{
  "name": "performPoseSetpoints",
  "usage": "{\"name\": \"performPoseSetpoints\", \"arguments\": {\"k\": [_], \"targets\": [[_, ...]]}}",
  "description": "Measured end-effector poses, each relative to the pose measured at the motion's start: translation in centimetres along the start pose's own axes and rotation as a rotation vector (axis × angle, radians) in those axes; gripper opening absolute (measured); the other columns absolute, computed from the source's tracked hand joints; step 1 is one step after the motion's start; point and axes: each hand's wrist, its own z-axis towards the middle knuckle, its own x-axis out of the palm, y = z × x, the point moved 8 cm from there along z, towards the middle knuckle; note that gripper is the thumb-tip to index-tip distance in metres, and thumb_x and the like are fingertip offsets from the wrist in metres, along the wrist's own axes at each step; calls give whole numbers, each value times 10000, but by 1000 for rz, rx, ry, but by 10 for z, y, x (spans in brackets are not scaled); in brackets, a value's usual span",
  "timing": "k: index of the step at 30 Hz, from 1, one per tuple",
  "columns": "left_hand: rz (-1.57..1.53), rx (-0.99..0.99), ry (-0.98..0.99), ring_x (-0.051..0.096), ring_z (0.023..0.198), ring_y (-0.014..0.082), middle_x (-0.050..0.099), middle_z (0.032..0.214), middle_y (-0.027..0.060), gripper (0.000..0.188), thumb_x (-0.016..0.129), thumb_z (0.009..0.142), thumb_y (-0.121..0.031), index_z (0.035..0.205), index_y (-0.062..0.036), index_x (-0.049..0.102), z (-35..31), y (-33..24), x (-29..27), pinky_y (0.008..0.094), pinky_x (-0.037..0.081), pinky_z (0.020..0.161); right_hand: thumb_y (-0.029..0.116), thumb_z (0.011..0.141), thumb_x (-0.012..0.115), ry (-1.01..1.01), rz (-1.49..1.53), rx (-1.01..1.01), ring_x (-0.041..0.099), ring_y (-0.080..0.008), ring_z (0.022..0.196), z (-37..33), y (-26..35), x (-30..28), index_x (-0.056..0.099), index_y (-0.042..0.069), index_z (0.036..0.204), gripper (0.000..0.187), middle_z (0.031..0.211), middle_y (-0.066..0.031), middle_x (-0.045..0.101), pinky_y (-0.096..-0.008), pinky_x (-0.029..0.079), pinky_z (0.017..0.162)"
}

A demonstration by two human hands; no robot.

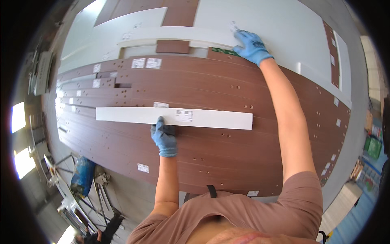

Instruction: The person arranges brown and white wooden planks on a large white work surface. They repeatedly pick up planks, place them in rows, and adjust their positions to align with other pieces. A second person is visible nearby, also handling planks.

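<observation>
My left hand [164, 138], in a blue glove, grips the near long edge of a narrow white board [219, 118]. The thumb or a finger lies on its top face, and the other fingers go out of sight beneath it. A printed label [184, 115] is stuck on the board, right of that hand. My right hand [252, 46], gloved the same way, is stretched far forward. Its fingers are extended over the edge of a large white panel [280, 32], close to a label and a green patch [224, 51] on a brown panel.
Brown drilled panels [183, 81] with labels cover the wide surface before me. A short brown piece [172, 46] lies among white strips at the back. To the lower left stand a metal frame and a blue bag-like object [82, 175]; a green container [372, 147] is far right.
</observation>
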Motion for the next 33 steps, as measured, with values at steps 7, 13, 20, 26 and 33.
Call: {"name": "performPoseSetpoints", "arguments": {"k": [7,13,20,26,33], "targets": [[138,19,-5,739,914,160,742,1060,52,249,682,1024,-160,1248,-64,631,2,4,1,319,648,755,376,945,653,137,-212,-47,641,-331,1212,3,16,-21,561,105,1403,540,1285,-159,675,-447,459,1085],[148,6,28,728,1030,190,731,1150,69,301,703,1017,-194,1278,-59,635,0,2,6,337,638,824,335,966,654,166,-234,-38,593,-340,1284,-28,-18,-28,530,112,1483,577,1410,-147,613,-450,425,1156],[121,12,53,726,1021,175,729,1130,61,308,703,1017,-190,1283,-56,625,2,4,3,323,635,815,329,968,607,-4,-111,-40,556,-303,1366,-60,-60,-32,597,128,1415,490,1468,-102,605,-440,402,1158],[161,21,19,728,1011,184,733,1123,62,253,715,1010,-203,1214,-70,647,8,3,-5,322,633,803,406,971,593,-249,62,-108,540,-328,1388,4,24,-5,622,137,1401,509,1495,-131,587,-469,392,1171],[176,11,68,734,977,184,729,1113,66,219,703,1028,-214,1190,-76,655,8,2,-6,302,637,759,361,980,655,-161,202,-59,626,-329,1226,19,29,10,630,145,1308,394,1289,-90,697,-448,450,1099]]}}
